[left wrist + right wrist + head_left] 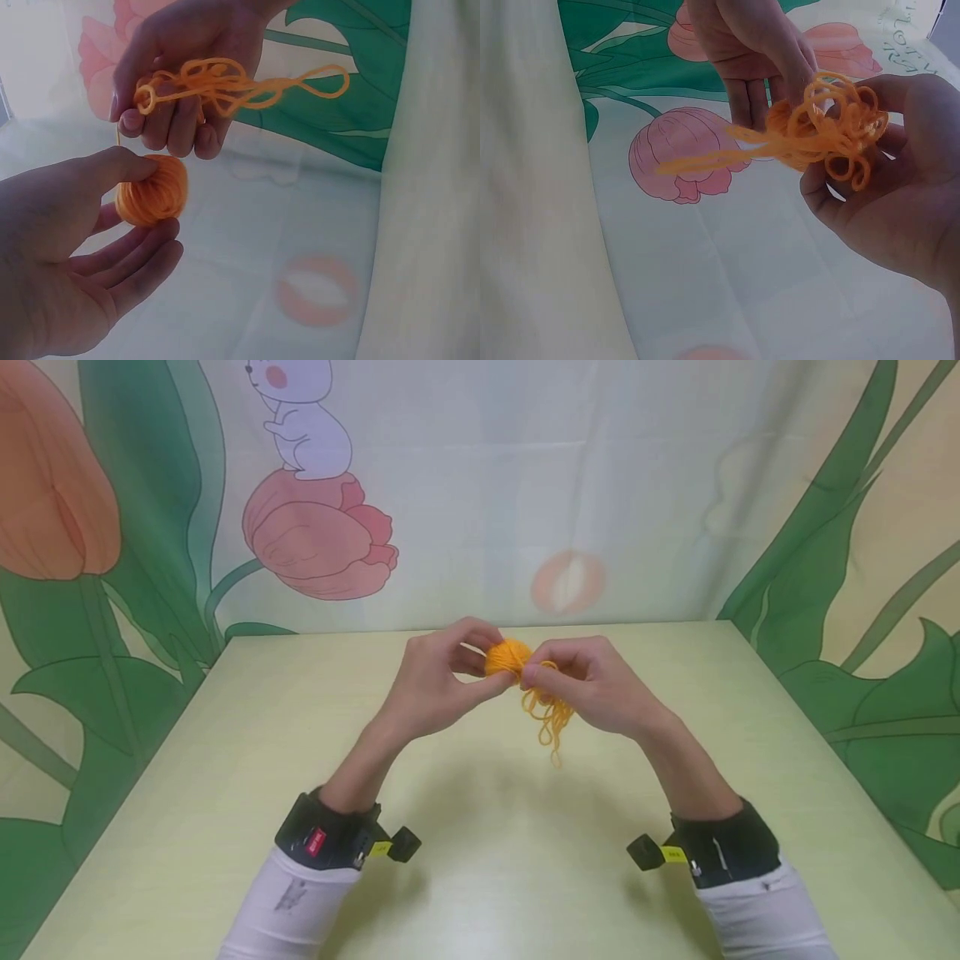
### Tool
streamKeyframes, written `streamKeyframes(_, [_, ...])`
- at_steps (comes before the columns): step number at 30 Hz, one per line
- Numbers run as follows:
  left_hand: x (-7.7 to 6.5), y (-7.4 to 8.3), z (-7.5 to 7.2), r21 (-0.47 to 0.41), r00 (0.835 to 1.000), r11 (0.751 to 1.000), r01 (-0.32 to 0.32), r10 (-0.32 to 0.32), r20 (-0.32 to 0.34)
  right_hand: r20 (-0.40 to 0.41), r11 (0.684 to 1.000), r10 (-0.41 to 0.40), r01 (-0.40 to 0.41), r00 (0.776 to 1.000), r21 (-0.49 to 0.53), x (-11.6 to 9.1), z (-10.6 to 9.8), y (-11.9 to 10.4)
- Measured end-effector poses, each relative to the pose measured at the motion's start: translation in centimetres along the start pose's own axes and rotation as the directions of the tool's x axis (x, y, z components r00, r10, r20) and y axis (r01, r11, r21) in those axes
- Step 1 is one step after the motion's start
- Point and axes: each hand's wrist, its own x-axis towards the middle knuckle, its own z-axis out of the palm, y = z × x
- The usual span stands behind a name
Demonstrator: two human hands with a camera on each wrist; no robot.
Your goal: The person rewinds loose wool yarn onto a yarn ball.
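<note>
Between thumb and fingers, my left hand [438,681] holds a small orange ball of yarn [507,658] above the far part of the table. Close on its right, my right hand [603,685] pinches the yarn, and a bundle of loose loops [553,714] hangs below its fingers. A single strand runs from the wound ball [154,195] up to the right hand [191,67] in the left wrist view. Seen from the right wrist, the tangled loops [844,135] lie in front of the ball and cover much of it.
A pale yellow table [495,860] lies under both forearms. Behind it hangs a light curtain [480,527] printed with tulips, leaves and a white animal. Black bands [330,831] with small cameras sit on both wrists, over white sleeves.
</note>
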Motion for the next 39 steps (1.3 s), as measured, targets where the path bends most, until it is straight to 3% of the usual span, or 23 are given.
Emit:
streamKeyframes(5, [0.0, -0.2, 0.0, -0.082, 0.99, 0.996, 0.047, -0.058, -0.129, 0.029, 1.0, -0.007, 0.007, 1.0, 0.006, 0.0, 0.2, -0.3])
streamKeyframes(9, [0.1, 0.0, 0.1, -0.187, 0.981, 0.98, 0.068, -0.1, -0.167, 0.045, 1.0, -0.015, 0.015, 0.999, 0.001, 0.1, 0.3, -0.4])
streamKeyframes(18, [0.0, 1.1, -0.1, -0.409, 0.974, 0.901, 0.144, -0.202, -0.102, 0.119, 1.0, -0.026, 0.026, 0.993, -0.002, 0.2, 0.5, 0.3])
streamKeyframes(23, [-0.2, 1.5, -0.2, -0.477, 0.984, 0.867, 0.143, -0.177, -0.028, 0.151, 0.999, -0.007, 0.012, 0.989, -0.033, 0.4, 0.3, 0.9])
streamKeyframes(33, [-0.1, 1.6, -0.5, -0.445, 0.99, 0.886, 0.127, -0.083, 0.117, 0.086, 0.998, 0.024, -0.018, 0.996, -0.067, 0.4, -0.6, 1.3])
streamKeyframes(39, [-0.2, 1.5, -0.6, -0.37, 0.978, 0.925, 0.089, -0.009, 0.21, 0.04, 0.998, 0.02, -0.017, 0.999, -0.055, 0.3, -0.9, 1.5])
